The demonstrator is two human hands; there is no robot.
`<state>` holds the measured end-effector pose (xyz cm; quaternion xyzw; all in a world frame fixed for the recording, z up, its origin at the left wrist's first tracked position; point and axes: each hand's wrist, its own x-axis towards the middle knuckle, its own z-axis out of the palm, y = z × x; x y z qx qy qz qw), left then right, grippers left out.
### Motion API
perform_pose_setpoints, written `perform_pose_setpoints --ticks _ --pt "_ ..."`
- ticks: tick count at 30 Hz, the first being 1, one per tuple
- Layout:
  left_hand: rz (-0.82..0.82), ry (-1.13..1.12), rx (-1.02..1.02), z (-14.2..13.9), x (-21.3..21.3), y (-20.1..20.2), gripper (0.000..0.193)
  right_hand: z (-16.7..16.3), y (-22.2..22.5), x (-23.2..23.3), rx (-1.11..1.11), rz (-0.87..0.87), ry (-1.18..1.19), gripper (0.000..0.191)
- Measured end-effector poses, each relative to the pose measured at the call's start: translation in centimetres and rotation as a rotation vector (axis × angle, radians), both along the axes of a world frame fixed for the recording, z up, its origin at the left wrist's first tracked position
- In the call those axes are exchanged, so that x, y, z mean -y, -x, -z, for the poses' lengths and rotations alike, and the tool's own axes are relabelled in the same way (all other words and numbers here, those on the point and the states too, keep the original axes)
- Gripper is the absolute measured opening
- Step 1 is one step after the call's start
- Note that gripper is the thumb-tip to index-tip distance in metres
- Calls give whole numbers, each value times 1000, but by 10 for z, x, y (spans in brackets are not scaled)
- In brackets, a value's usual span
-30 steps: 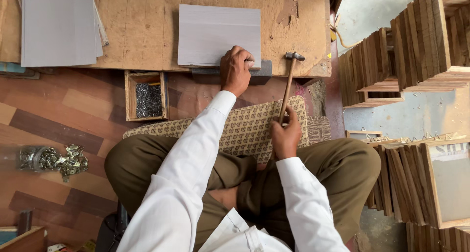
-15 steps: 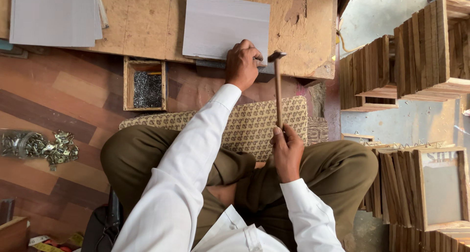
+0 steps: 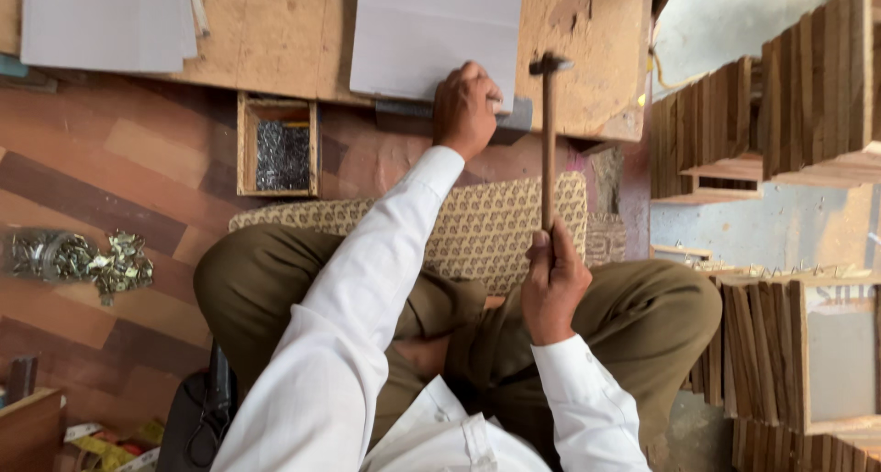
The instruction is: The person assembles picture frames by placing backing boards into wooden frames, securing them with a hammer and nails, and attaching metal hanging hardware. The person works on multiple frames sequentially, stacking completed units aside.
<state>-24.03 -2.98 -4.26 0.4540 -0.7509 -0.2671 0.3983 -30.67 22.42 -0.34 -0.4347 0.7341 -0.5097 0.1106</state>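
Note:
I sit cross-legged on the floor before a low wooden board (image 3: 275,41). My left hand (image 3: 466,107) presses on the near edge of a grey rectangular panel (image 3: 431,32) lying on that board, fingers pinched as if on a small nail I cannot make out. My right hand (image 3: 552,284) grips the wooden handle of a hammer (image 3: 548,133), held upright with its metal head just right of my left hand, slightly above the board's edge.
A small wooden box of nails (image 3: 280,146) sits by the board's edge on the left. A pile of brassy metal fittings (image 3: 83,261) lies on the floor. More grey sheets (image 3: 105,18) lie top left. Stacks of wooden frames (image 3: 789,96) stand on the right.
The hammer swung from leaning right to upright, its head dipping near my left hand half a second ago, then lifting slightly. My left hand stayed on the panel's edge.

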Motion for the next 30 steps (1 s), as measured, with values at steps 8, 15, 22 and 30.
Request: perform_pose_setpoints --ticks 8,15,22,30 --pt "43 -68 -132 13 7 -4 11 -27 -3 -1 178 14 -122 27" --pt "-11 8 -144 33 26 -5 15 -33 -8 7 4 -27 49 28" --pt "-23 10 -117 33 24 -5 14 -27 -5 1 93 -42 -20 28" --pt "-13 -3 -171 26 21 -8 13 -19 -6 7 74 29 -322 27"
